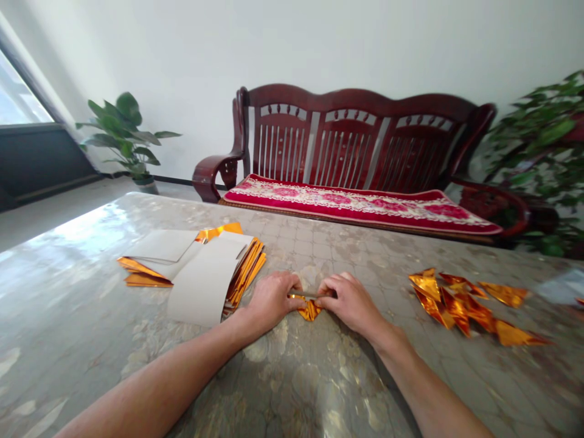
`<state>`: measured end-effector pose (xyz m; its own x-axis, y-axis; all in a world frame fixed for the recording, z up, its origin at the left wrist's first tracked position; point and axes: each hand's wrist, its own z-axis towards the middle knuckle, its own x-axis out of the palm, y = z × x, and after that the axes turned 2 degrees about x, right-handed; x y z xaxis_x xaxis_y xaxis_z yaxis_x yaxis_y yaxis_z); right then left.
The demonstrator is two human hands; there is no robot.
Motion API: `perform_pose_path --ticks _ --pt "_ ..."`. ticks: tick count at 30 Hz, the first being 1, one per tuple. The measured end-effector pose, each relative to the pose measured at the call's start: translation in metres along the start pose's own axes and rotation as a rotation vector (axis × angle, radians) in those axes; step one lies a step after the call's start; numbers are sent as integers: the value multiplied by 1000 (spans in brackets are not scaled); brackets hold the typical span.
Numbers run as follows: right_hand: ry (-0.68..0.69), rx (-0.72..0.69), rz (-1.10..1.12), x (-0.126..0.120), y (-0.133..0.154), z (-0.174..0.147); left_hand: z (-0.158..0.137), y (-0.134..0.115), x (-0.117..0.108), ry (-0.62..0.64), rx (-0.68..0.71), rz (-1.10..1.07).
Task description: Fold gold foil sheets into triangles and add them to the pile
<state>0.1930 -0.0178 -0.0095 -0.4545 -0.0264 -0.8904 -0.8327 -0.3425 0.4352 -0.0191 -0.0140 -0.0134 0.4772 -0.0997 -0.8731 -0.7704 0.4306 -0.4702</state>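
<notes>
Between my two hands, low over the table, is a small piece of gold foil paper (311,311), partly folded, with a pale backing edge along its top. My left hand (276,296) pinches its left end between thumb and fingers. At the right end, my right hand (347,298) is closed on the same piece. The fingers of both hands hide its ends. Left of my left hand lies a stack of gold foil sheets (246,271) with pale grey backing sheets (203,291) on it. Several folded gold foil pieces (469,307) form a loose pile to the right.
The table (314,389) has a shiny patterned cover. A clear plastic item (563,286) sits at its right edge. Behind stands a dark red wooden bench (351,146) with a red floral cushion (365,204). Potted plants (130,134) flank it.
</notes>
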Motion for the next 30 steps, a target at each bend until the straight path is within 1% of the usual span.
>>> perform_pose_path --ticks 4,7,12,16,19,22,26,28,30 --pt "-59 -53 16 4 -1 -4 -7 2 3 -65 97 -14" --pt "-112 -103 -7 7 -3 -8 -12 1 3 -81 158 26" --pt "-171 -222 -86 9 -5 -13 -15 -1 4 -97 238 211" --pt "-186 -298 -172 7 -5 -15 -16 0 6 -104 335 368" --pt "-190 -337 -231 6 -6 -18 -19 1 7 -88 392 431" --pt "-183 -360 -244 6 -7 -23 -22 0 5 -70 414 462" --pt "-152 -373 -174 5 -8 -28 -27 -4 4 -58 412 477" --pt "-151 -362 -135 5 -7 -29 -29 -6 3 -58 402 461" --pt "-161 -322 -112 6 -5 -27 -29 -8 3 -51 385 438"
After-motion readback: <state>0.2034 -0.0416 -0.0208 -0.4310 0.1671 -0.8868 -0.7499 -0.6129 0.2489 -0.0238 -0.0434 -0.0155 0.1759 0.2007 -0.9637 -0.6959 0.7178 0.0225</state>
